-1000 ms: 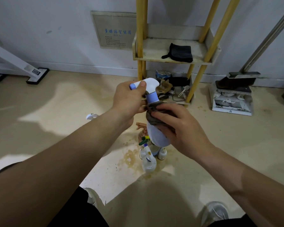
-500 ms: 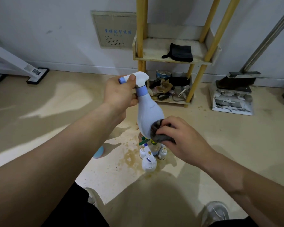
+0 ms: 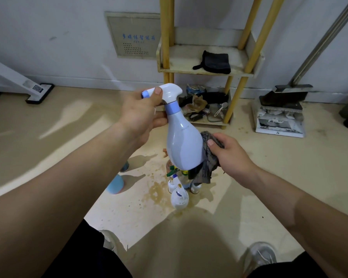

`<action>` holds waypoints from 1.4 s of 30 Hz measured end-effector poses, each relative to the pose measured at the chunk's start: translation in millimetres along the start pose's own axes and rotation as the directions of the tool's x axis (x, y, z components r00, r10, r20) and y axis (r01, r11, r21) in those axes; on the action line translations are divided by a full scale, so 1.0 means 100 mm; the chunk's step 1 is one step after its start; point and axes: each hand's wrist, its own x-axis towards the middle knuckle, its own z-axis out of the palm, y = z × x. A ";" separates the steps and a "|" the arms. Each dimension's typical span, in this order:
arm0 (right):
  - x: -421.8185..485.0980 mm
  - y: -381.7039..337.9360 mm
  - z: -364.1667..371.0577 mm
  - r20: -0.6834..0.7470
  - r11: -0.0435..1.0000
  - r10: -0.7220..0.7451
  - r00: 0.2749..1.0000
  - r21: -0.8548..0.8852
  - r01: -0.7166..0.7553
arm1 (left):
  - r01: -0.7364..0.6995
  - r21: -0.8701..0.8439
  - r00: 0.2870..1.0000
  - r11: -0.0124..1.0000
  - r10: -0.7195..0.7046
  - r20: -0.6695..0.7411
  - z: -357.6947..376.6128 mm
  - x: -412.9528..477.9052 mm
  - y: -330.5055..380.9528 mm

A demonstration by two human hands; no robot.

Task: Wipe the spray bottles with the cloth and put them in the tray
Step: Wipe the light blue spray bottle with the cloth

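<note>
A pale blue spray bottle (image 3: 184, 145) with a white trigger head hangs in the air at the centre of the head view. My left hand (image 3: 144, 114) grips its head and neck from the left. My right hand (image 3: 232, 152) holds a grey cloth (image 3: 207, 163) against the bottle's right side, and the cloth's loose end dangles below. On the floor beneath stand several small spray bottles (image 3: 179, 198), one with a green trigger. A blue bottle (image 3: 116, 183) shows below my left forearm. No tray can be made out.
A yellow wooden shelf (image 3: 205, 71) stands by the wall with a black cloth (image 3: 215, 62) on its upper level and clutter on its lower one. A dustpan set (image 3: 279, 115) sits at the right. The floor under the bottles is stained. My shoes show at the bottom.
The bottle has tilted and my left hand has shifted slightly left. My right hand moved the cloth from the neck down the body, then round to the right side.
</note>
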 end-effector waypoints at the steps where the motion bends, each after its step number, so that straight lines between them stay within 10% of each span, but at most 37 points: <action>1: 0.00 -0.01 -0.01 -0.005 1.000 -0.015 1.000 -0.001 0.015 | 0.005 0.007 1.000 1.000 -0.005 0.000 0.01 0.00 -0.02; 10: -0.03 -0.20 0.01 -0.075 0.877 -0.424 0.902 -0.284 0.388 | 0.014 0.081 0.999 0.997 -0.018 0.043 0.19 -0.08 -0.18; 23: 0.06 0.11 0.00 0.065 0.969 0.248 0.967 -0.029 -0.246 | -0.005 0.070 0.999 0.998 0.008 -0.037 0.13 -0.02 -0.13; 31: -0.08 -0.19 0.15 0.003 0.880 -0.193 0.981 -0.442 0.175 | -0.030 0.104 0.997 0.994 0.038 -0.070 0.27 -0.08 -0.35; 42: 0.04 -0.20 0.11 -0.068 0.834 -0.364 0.929 -0.467 0.293 | -0.112 0.098 0.994 0.989 0.113 0.003 0.44 -0.21 -0.45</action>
